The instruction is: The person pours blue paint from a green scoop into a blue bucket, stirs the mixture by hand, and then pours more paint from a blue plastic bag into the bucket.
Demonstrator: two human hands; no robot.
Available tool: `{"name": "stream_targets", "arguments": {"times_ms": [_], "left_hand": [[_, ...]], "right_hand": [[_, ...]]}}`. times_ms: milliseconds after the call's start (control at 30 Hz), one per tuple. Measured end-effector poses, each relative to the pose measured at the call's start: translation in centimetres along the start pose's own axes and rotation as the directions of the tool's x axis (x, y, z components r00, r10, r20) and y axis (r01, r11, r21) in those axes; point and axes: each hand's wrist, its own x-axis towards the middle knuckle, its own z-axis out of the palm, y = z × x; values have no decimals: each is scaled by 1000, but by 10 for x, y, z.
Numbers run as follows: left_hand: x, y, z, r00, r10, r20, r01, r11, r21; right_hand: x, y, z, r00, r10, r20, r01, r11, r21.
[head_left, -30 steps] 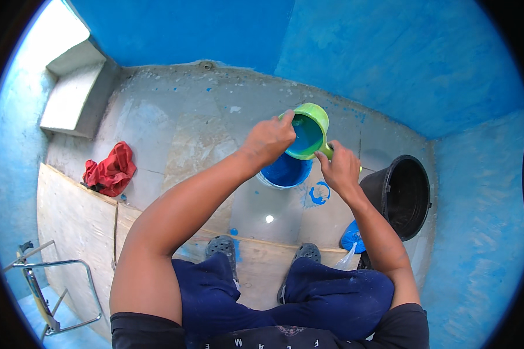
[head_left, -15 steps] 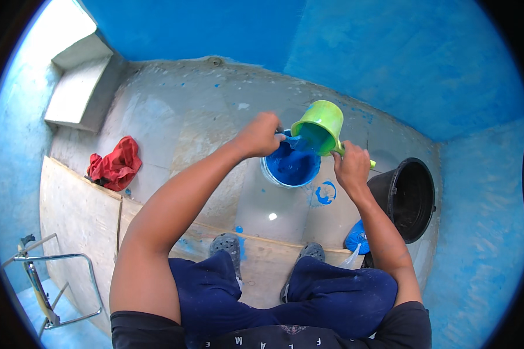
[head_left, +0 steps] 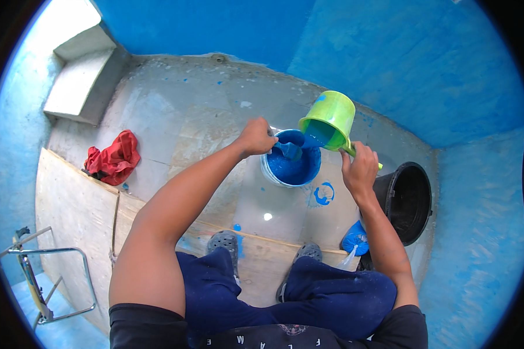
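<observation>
In my left hand (head_left: 257, 137), closed around its handle, is a blue paint-coated paintbrush (head_left: 290, 152), its wide end over the mouth of a white bucket (head_left: 268, 173). Blue paint (head_left: 294, 168) covers the inside of this bucket, which stands on the floor. My right hand (head_left: 361, 168) grips the handle of a lime-green water dipper (head_left: 335, 107). Tipped to the left, the dipper has its mouth at the bucket's right rim, with blue liquid (head_left: 318, 135) running from it toward the bucket.
Right of the bucket are a ring of blue paint (head_left: 324, 193), a tied plastic bag of blue stuff (head_left: 355, 238) and a black tub (head_left: 413, 203). A red cloth (head_left: 115, 158) lies left. Near my feet is a wooden board (head_left: 75, 192); a metal-framed chair (head_left: 55, 252) stands lower left.
The dipper has shifted up and slightly right, with my right hand following. My left hand has moved a little left, and the brush now hangs lower over the bucket's mouth.
</observation>
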Motion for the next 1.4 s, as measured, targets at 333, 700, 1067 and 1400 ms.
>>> {"name": "stream_targets", "arguments": {"times_ms": [333, 700, 1067, 1400], "left_hand": [[4, -13, 30, 1000, -17, -12, 19, 995, 101], [2, -24, 34, 997, 62, -42, -53, 978, 201], [-7, -20, 28, 998, 58, -22, -54, 986, 157], [-8, -29, 40, 948, 305, 93, -315, 854, 413]], "right_hand": [[-5, -8, -8, 984, -122, -130, 132, 989, 67], [-19, -8, 5, 936, -308, -172, 328, 939, 100], [-41, 1, 19, 969, -236, -74, 243, 964, 105], [-48, -6, 24, 938, 293, 186, -330, 917, 222]]}}
